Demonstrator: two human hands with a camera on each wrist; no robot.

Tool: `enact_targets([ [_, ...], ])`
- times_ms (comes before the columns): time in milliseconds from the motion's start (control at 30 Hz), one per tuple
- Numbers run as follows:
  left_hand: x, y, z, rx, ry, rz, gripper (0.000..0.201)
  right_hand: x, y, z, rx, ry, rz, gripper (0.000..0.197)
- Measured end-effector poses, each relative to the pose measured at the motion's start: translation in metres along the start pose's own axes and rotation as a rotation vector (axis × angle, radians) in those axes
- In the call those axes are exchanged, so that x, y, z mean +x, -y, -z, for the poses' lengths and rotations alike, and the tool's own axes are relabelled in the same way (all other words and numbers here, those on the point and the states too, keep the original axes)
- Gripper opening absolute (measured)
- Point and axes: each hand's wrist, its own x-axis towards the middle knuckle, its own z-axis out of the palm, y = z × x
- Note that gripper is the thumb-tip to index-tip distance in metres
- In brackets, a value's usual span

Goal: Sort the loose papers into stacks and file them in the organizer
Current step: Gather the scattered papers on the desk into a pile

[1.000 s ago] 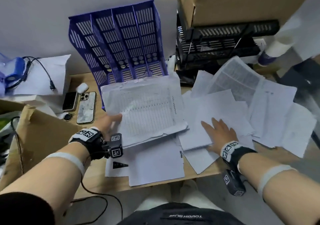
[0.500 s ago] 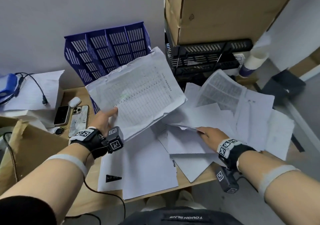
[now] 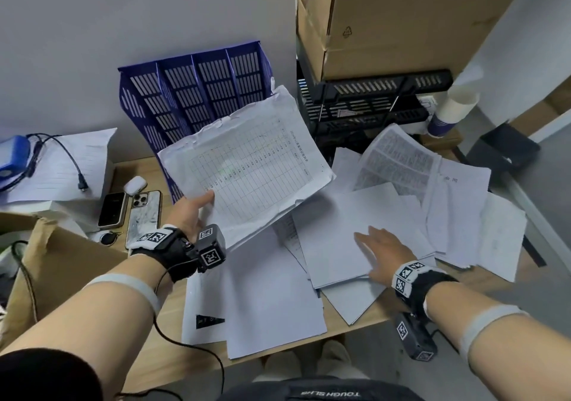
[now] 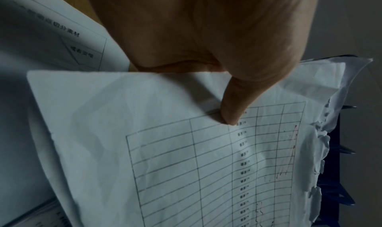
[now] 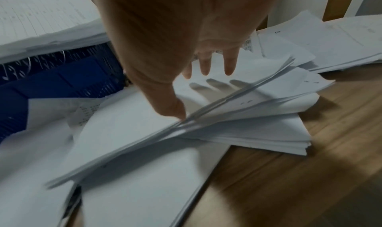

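Observation:
My left hand (image 3: 197, 209) pinches a thick stack of gridded sheets (image 3: 247, 165) with a ragged edge, thumb (image 4: 231, 113) on top, and holds it tilted in the air in front of the blue slotted organizer (image 3: 197, 91). The same stack (image 4: 186, 165) fills the left wrist view. My right hand (image 3: 380, 249) lies with straight, spread fingers over a pile of blank white sheets (image 3: 349, 230) on the desk; the right wrist view shows its fingers (image 5: 206, 65) just above the sheets (image 5: 186, 132). More loose papers (image 3: 457, 202) fan out to the right.
A black tray rack (image 3: 370, 104) under cardboard boxes (image 3: 401, 14) stands right of the organizer, with a paper cup (image 3: 451, 110) beside it. Two phones (image 3: 129, 209), an earbud case (image 3: 135, 183) and a cable lie at the left. A brown box (image 3: 55, 264) sits at the near left.
The left hand lifted the gridded stack off the desk and tilted it up toward the organizer. The right hand curled into the pile, then flattened over the white sheets.

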Motion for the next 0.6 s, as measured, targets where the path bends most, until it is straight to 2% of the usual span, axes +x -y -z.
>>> enact_targets([
  [100,-0.002,0.003,0.005,-0.002,-0.006,0.008,0.020,0.006,-0.001,-0.006,-0.155,-0.006,-0.025,0.106],
  [167,-0.002,0.003,0.006,0.020,-0.012,-0.010,0.007,0.011,0.000,-0.012,-0.199,0.007,-0.029,0.111],
  [400,0.000,0.006,0.005,0.085,-0.011,-0.041,0.005,0.017,0.004,-0.017,-0.189,0.052,-0.030,0.109],
  [500,0.001,0.008,0.002,0.109,-0.023,-0.031,0.004,0.015,0.004,-0.015,-0.187,0.030,-0.013,0.095],
  [600,0.002,0.008,0.002,0.168,-0.048,-0.011,0.023,0.012,0.003,-0.011,-0.143,0.015,0.001,0.071],
])
